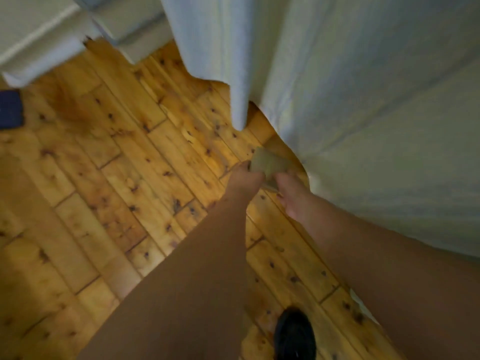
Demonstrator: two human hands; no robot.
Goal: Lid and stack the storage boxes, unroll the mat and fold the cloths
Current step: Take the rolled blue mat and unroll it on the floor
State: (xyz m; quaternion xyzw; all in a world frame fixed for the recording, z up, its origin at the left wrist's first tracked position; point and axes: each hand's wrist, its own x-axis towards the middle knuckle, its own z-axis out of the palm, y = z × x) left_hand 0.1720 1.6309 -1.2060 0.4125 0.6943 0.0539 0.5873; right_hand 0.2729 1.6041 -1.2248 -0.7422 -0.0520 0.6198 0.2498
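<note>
The frame is blurred. A small tan folded cloth lies low over the wooden floor, right at the hem of a big white hanging sheet. Both my arms reach down to it. My left hand grips the cloth's left side with curled fingers. My right hand holds its right side, thumb against the lower edge. The far part of the cloth disappears under the sheet's hem.
The wooden plank floor fills the left and the bottom. White furniture stands at the top left. A dark blue thing lies at the left edge. My black shoe is below my arms.
</note>
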